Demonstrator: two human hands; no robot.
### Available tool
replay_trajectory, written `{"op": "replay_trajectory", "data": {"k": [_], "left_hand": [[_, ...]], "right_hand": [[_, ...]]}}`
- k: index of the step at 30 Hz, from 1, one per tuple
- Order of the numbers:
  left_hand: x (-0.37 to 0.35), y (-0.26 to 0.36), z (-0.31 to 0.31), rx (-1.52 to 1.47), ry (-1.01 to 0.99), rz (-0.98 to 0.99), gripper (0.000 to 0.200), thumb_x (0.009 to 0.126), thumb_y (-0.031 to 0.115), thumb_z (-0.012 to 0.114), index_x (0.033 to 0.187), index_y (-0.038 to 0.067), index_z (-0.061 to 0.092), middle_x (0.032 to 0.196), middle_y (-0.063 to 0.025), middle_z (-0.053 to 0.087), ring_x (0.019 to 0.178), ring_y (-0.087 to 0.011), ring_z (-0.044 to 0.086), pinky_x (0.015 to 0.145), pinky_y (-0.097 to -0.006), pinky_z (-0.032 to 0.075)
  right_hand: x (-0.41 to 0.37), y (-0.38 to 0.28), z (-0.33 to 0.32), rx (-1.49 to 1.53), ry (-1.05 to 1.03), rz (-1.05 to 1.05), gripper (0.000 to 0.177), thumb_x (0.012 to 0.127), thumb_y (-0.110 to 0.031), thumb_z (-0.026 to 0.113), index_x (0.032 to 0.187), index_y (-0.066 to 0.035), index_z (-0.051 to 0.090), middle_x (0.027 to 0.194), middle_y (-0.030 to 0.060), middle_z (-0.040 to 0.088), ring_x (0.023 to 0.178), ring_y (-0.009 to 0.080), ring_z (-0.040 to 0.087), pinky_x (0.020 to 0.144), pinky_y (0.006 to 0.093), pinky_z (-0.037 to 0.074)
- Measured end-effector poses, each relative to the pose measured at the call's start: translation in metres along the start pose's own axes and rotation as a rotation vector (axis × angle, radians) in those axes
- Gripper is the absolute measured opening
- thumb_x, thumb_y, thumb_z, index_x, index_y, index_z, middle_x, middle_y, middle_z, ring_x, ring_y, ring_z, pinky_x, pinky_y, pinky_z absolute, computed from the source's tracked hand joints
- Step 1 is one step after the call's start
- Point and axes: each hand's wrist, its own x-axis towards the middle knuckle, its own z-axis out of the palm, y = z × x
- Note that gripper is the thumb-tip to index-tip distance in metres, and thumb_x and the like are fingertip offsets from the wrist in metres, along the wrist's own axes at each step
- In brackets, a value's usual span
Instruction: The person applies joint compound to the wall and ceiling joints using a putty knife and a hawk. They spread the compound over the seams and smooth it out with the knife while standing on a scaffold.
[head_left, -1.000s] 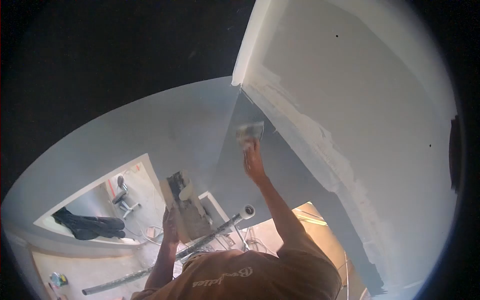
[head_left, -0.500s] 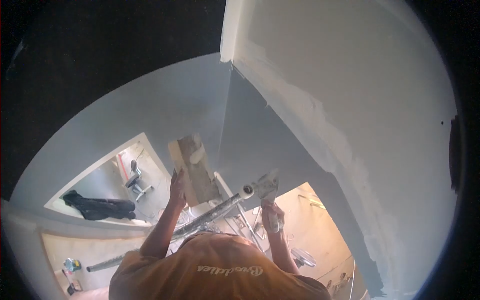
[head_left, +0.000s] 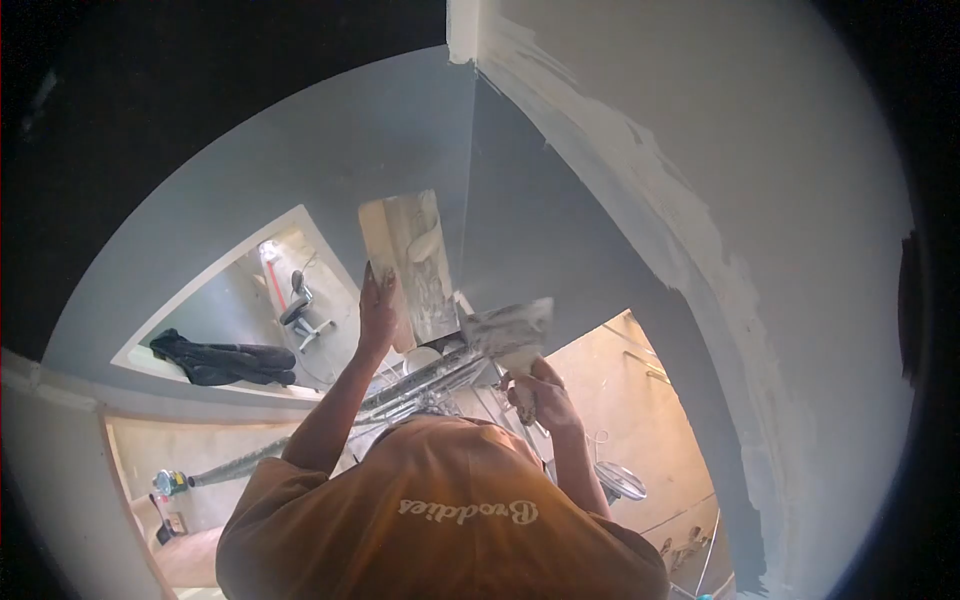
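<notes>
The left hand (head_left: 378, 305) has its fingers clamped on the near left edge of the hawk (head_left: 410, 262), held up ahead of the chest. The hawk's long axis runs up and away, and a lump of filler (head_left: 426, 243) sits toward its far end. The right hand (head_left: 540, 395) is wrapped tight round the handle of the knife (head_left: 510, 325). The blade lies crosswise, its left end right at the hawk's lower right edge; whether they touch cannot be told. The filler lies up and left of the blade. A pole (head_left: 425, 372) crosses just under both hands. Above and to the right there is open room up to the filled ceiling seam (head_left: 640, 190).
</notes>
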Motion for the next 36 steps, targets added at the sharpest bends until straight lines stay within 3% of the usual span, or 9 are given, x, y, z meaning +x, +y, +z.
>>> {"op": "replay_trajectory", "data": {"k": [7,12,16,21,24,26,30,32,36], "left_hand": [[-0.009,0.013,0.015,0.283,0.110,0.138,0.051,0.106,0.028,0.047,0.145,-0.003,0.038,0.128,-0.0228,0.058,0.115,-0.0313,0.058,0.098,-0.0395,0.044],[-0.024,0.041,0.024,0.374,-0.104,0.092,0.043,0.104,0.028,0.047,0.135,-0.003,0.044,0.105,-0.0280,0.065,0.099,-0.0429,0.062,0.088,-0.0475,0.046],[-0.030,0.017,0.013,0.647,-0.158,0.315,0.045,0.103,0.028,0.047,0.135,-0.002,0.043,0.104,-0.0291,0.064,0.098,-0.0458,0.061,0.086,-0.0503,0.046],[-0.059,0.016,0.019,0.535,-0.119,0.160,0.048,0.102,0.028,0.049,0.138,-0.003,0.042,0.111,-0.0297,0.063,0.103,-0.0465,0.061,0.088,-0.0498,0.047],[-0.055,0.010,0.019,-0.024,-0.153,-0.111,0.047,0.103,0.031,0.051,0.138,-0.001,0.047,0.116,-0.0191,0.065,0.107,-0.0316,0.062,0.093,-0.0418,0.049],[-0.051,0.001,0.014,-0.351,-0.275,-0.294,0.048,0.102,0.038,0.053,0.136,0.003,0.052,0.120,-0.0119,0.063,0.112,-0.0217,0.060,0.099,-0.0379,0.048],[-0.048,0.007,0.013,-0.685,-0.300,-0.589,0.050,0.100,0.042,0.056,0.135,0.005,0.054,0.120,-0.0091,0.064,0.107,-0.0200,0.063,0.095,-0.0390,0.051],[-0.038,-0.050,0.000,-0.827,-0.312,-0.501,0.048,0.096,0.032,0.067,0.135,0.007,0.052,0.114,-0.0043,0.065,0.098,-0.0176,0.065,0.083,-0.0364,0.056],[-0.027,-0.027,-0.018,-0.895,-0.250,-0.537,0.055,0.097,0.029,0.065,0.144,0.008,0.045,0.126,-0.0064,0.059,0.113,-0.0199,0.060,0.092,-0.0392,0.054]], "right_hand": [[0.033,0.019,0.012,-0.068,-0.051,0.135,0.031,0.097,-0.011,0.062,0.126,-0.003,0.052,0.092,0.0057,0.060,0.072,0.0157,0.060,0.058,0.0294,0.051],[0.055,-0.006,0.026,-0.027,-0.140,0.078,0.027,0.098,-0.010,0.059,0.122,-0.001,0.053,0.086,0.0049,0.058,0.064,0.0146,0.056,0.053,0.0284,0.046],[0.065,-0.020,0.029,-0.056,-0.160,0.013,0.026,0.098,-0.011,0.060,0.121,0.000,0.053,0.084,0.0051,0.059,0.063,0.0141,0.056,0.053,0.0279,0.046],[0.071,-0.059,0.048,-0.047,-0.309,-0.122,0.022,0.098,-0.008,0.058,0.119,-0.001,0.054,0.085,0.0034,0.060,0.065,0.0134,0.057,0.055,0.0278,0.048],[0.072,-0.070,0.049,-0.458,-0.131,-0.312,0.017,0.098,-0.005,0.057,0.115,-0.003,0.057,0.091,0.0089,0.063,0.072,0.0195,0.063,0.062,0.0304,0.053],[0.068,-0.070,0.054,-1.189,-0.124,-1.087,0.030,0.094,-0.002,0.058,0.123,-0.009,0.060,0.110,0.0160,0.063,0.090,0.0280,0.068,0.074,0.0362,0.057],[0.047,-0.054,0.066,-1.859,-0.008,-0.938,0.068,0.083,0.004,0.061,0.145,-0.023,0.052,0.140,0.0145,0.052,0.109,0.0344,0.065,0.087,0.0462,0.056],[0.050,-0.050,0.053,-1.851,0.069,-0.870,0.069,0.083,0.005,0.060,0.145,-0.023,0.052,0.139,0.0145,0.052,0.107,0.0348,0.065,0.088,0.0464,0.056],[0.052,-0.054,0.034,-1.904,0.320,-0.762,0.065,0.080,0.011,0.054,0.139,-0.015,0.055,0.131,0.0121,0.056,0.092,0.0328,0.068,0.077,0.0414,0.056]]}}
